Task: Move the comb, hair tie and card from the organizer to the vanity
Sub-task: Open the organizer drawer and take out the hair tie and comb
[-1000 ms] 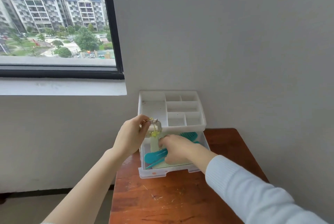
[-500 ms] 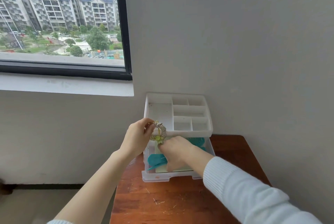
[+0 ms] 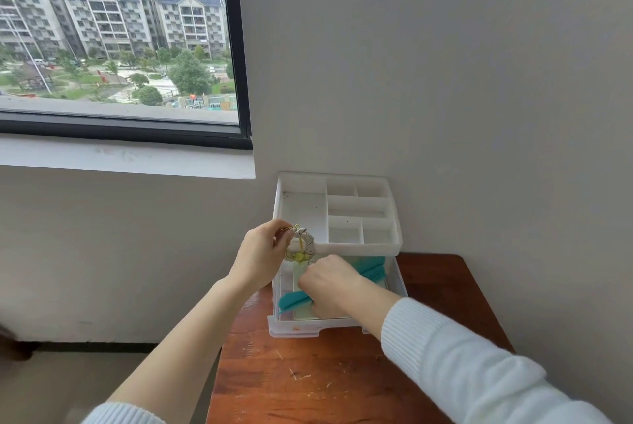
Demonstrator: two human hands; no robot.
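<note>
Left hand [image 3: 262,257] is up at the front-left corner of the organizer [image 3: 337,245], thumb and forefinger pinching the hair tie [image 3: 301,247]. The hair tie is a pale ring with yellow bits, hanging off the fingertips, clear of the open drawer [image 3: 329,326] and in front of the top tray's front edge.

Right hand [image 3: 330,288] is down inside the drawer, fingers curled and pressed onto the contents. Can't tell whether it's actually gripping anything; the fingertips are hidden under the hand.

Comb [image 3: 371,267] is teal and lies diagonally in the drawer: toothed end at back right, the other end poking out front left, middle covered by the right hand. Card [image 3: 303,314] is pale green, flat on the drawer floor under the comb and hand.

Organizer is white plastic with a divided top tray, and it sits at the back of the wooden vanity [image 3: 308,382], against the wall. Window [image 3: 116,36] at upper left.
</note>
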